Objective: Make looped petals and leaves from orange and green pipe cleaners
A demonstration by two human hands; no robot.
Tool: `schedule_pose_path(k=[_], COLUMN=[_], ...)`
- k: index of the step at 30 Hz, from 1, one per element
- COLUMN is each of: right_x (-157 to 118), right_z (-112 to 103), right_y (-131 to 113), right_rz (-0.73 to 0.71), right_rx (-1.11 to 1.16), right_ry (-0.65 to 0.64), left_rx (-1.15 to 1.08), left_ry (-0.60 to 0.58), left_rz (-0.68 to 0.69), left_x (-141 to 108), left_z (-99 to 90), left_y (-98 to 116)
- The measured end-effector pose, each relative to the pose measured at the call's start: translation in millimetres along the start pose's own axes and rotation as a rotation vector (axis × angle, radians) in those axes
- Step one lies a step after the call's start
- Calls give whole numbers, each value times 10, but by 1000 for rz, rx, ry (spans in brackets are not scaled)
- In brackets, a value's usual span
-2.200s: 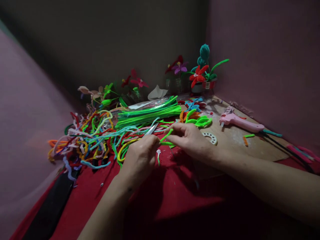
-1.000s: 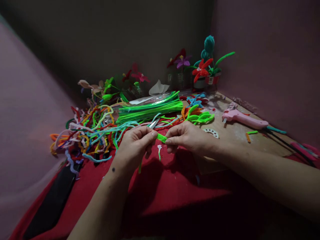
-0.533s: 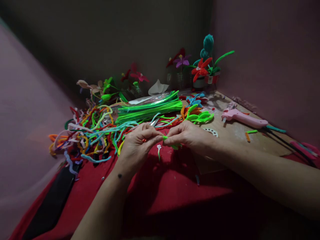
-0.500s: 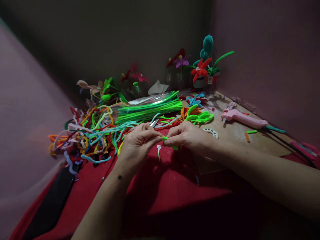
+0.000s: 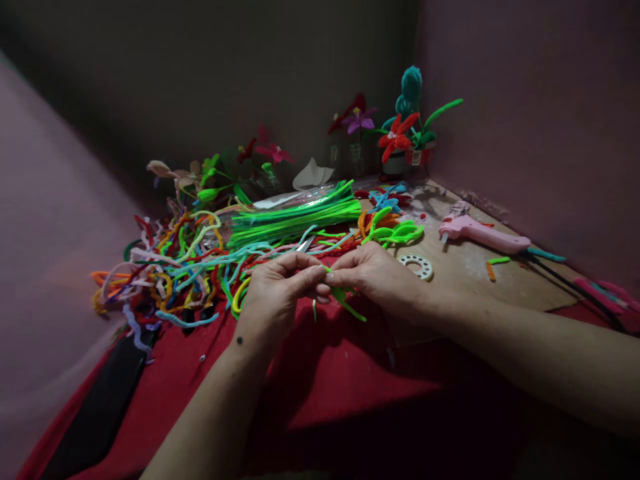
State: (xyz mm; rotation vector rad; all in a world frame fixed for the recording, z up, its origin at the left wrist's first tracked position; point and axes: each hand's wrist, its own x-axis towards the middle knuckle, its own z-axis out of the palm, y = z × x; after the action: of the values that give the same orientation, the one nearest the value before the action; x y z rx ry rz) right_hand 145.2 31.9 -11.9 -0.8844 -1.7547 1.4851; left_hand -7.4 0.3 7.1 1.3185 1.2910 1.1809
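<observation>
A green pipe cleaner [image 5: 354, 311] is pinched between my two hands above the red cloth. My left hand [image 5: 286, 283] grips one part of it with thumb and fingertips. My right hand [image 5: 367, 273] pinches it right beside the left fingertips, and a green end hangs down below the right fingers. The part between the fingers is mostly hidden. Beneath my hands a small piece with a pale stem [image 5: 315, 310] shows partly. Scissors [image 5: 306, 244] lie just beyond my left hand, their blades pointing up and away.
A bundle of green pipe cleaners [image 5: 295, 223] lies behind my hands, with a tangle of coloured ones [image 5: 187, 267] to the left. At right are a pink glue gun [image 5: 483, 233] and a white ring with holes [image 5: 423, 267]. Pipe-cleaner flowers [image 5: 397, 137] stand along the back.
The fingers of both hands have shifted on the green pipe cleaner. More of its green end now hangs below my right hand. The ring is seen more fully as the view shifts slightly.
</observation>
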Motion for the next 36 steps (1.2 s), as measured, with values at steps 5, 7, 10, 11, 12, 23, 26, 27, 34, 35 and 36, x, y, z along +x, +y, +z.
schedule_pose_path(k=[5, 7, 10, 11, 12, 23, 26, 27, 34, 35, 36], right_x=[0, 1, -1, -1, -1, 24, 30, 30, 4, 1, 0], right_z=[17, 22, 19, 16, 12, 16, 31, 38, 70, 64, 56], right_y=[-56, -82, -96, -94, -90, -3, 21, 22, -38, -42, -41], right_rz=[58, 93, 156, 173, 186, 185, 176, 179, 176, 172, 164], right_rx=[-37, -55, 20, 59, 91, 229, 275, 265, 213, 212, 198], right_ry=[-19, -46, -99, -112, -122, -155, -174, -175, -86, -89, -97], left_rx=[66, 165, 347, 389, 418, 66, 99, 131, 93, 39, -6], left_ry=[20, 51, 115, 139, 159, -120, -61, -17, 55, 16, -34], left_rz=[29, 70, 164, 196, 219, 4, -13, -1, 18, -4, -34], left_x=[-31, -38, -37, -35, -33, 17, 18, 17, 22, 24, 25], left_z=[29, 33, 33, 32, 32, -50, -42, -34, -50, -58, -65], left_y=[58, 77, 70, 59, 47, 52, 43, 40, 36, 35, 33])
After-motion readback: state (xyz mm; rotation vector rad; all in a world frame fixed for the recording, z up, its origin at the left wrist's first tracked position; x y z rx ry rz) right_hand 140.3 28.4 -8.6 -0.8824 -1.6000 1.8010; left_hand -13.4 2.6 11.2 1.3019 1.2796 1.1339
